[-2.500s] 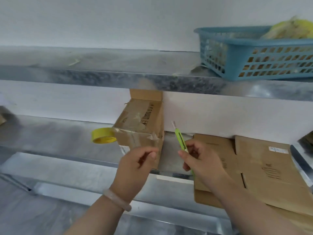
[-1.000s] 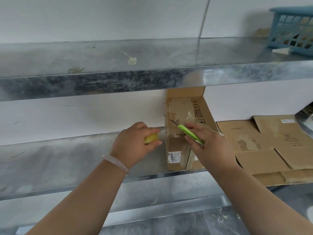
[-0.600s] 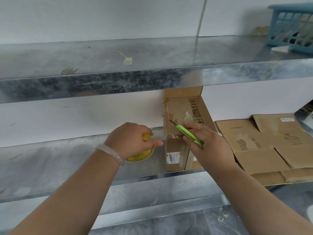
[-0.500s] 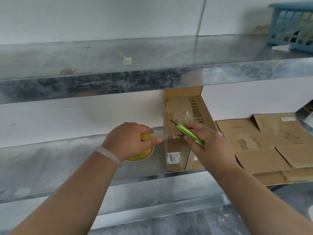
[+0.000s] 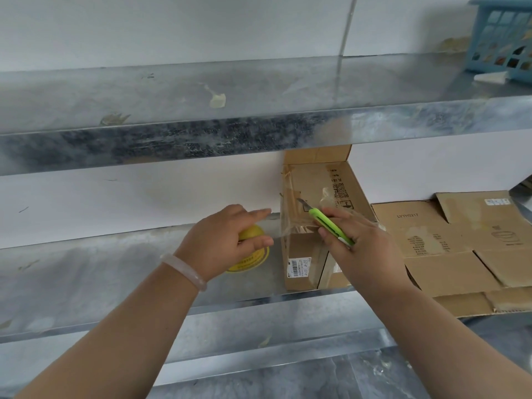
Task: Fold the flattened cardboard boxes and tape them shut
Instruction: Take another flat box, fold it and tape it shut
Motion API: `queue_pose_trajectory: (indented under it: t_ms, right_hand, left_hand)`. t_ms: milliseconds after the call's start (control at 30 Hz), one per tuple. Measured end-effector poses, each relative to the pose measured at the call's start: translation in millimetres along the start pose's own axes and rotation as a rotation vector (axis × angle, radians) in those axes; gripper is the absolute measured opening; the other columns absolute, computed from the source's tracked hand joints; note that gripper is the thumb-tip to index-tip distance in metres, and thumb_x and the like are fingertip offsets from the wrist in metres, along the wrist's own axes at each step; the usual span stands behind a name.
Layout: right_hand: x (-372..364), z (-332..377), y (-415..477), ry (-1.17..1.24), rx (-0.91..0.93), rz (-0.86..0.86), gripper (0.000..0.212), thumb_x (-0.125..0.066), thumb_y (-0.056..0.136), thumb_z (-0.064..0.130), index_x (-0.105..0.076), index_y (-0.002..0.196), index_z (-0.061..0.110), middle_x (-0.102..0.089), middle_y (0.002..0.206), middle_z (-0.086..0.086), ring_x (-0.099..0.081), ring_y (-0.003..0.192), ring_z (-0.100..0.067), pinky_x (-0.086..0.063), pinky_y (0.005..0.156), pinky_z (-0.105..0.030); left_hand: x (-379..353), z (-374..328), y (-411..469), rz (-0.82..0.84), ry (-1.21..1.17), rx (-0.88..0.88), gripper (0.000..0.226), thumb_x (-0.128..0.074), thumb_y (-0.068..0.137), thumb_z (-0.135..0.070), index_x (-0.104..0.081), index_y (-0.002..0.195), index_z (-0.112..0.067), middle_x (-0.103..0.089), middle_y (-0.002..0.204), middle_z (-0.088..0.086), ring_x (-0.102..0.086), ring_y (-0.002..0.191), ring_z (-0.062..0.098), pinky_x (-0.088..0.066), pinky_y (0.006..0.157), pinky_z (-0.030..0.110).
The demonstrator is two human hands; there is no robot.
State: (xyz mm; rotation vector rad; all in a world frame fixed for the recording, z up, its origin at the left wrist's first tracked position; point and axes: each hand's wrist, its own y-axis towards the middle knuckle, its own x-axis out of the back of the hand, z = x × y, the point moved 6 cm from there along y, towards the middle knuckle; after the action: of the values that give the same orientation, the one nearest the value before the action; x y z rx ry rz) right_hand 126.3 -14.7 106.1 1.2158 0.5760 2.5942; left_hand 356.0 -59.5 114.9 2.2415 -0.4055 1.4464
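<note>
A folded cardboard box (image 5: 331, 180) stands on the middle metal shelf (image 5: 86, 272), one flap up against the wall and clear tape across its top and left side. My right hand (image 5: 362, 246) grips a green utility knife (image 5: 331, 226), its blade tip over the tape on the box top. A yellow tape roll (image 5: 253, 254) lies flat on the shelf just left of the box. My left hand (image 5: 224, 240) rests on the roll with index finger and thumb stretched towards the box. Several flattened cardboard boxes (image 5: 449, 243) lie in a stack to the right.
An upper metal shelf (image 5: 230, 139) overhangs the box closely. A blue plastic basket (image 5: 503, 38) stands on it at the far right. The white wall is right behind the box. A lower shelf edge (image 5: 259, 355) runs below.
The view swung left. My left hand set the tape roll down on the shelf and its fingers straightened. My right hand brought the knife onto the box top, where it has stayed.
</note>
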Motion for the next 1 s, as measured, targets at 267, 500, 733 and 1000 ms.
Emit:
queue_pose_trajectory:
  t_ms: [267, 500, 733, 1000]
  right_hand:
    - [1.6, 10.2, -2.1, -0.033, -0.023, 0.037, 0.044, -0.053, 0.087, 0.056, -0.064, 0.126, 0.038, -0.049, 0.125, 0.035, -0.043, 0.114, 0.013, -0.037, 0.083, -0.008]
    - [4.1, 21.4, -5.0, -0.028, 0.0, 0.13, 0.043, -0.043, 0.096, 0.041, -0.059, 0.134, 0.028, -0.05, 0.142, 0.021, -0.042, 0.129, 0.004, -0.036, 0.096, -0.017]
    - [13.7, 35.2, -21.4, 0.059, 0.022, 0.048, 0.041, -0.049, 0.098, 0.024, -0.051, 0.139, 0.025, -0.047, 0.136, 0.009, -0.042, 0.119, 0.004, -0.029, 0.092, 0.001]
    - [-12.1, 48.2, -47.2, 0.012, -0.019, 0.258, 0.05, -0.045, 0.1, 0.022, -0.036, 0.145, 0.042, -0.057, 0.123, 0.011, -0.055, 0.1, -0.007, -0.048, 0.083, -0.026]
  left_hand:
    - [-8.7, -10.1, -5.0, -0.184, -0.073, 0.071, 0.031, -0.068, 0.08, -0.054, -0.072, 0.104, -0.036, -0.046, 0.101, -0.024, -0.046, 0.086, -0.003, -0.03, 0.069, 0.005]
    - [-17.0, -15.8, 6.5, -0.226, -0.174, 0.165, 0.011, -0.07, 0.083, -0.036, -0.076, 0.088, -0.029, -0.053, 0.095, -0.021, -0.052, 0.087, 0.001, -0.036, 0.068, 0.009]
    - [-20.6, -17.6, 2.4, -0.218, -0.287, 0.207, 0.01, -0.069, 0.083, -0.038, -0.077, 0.088, -0.033, -0.051, 0.095, -0.027, -0.049, 0.091, -0.009, -0.035, 0.072, 0.009]
    - [-17.3, -20.9, -3.0, -0.243, -0.291, 0.218, 0.014, -0.07, 0.084, -0.036, -0.078, 0.091, -0.028, -0.053, 0.101, -0.018, -0.052, 0.093, 0.0, -0.038, 0.076, 0.012]
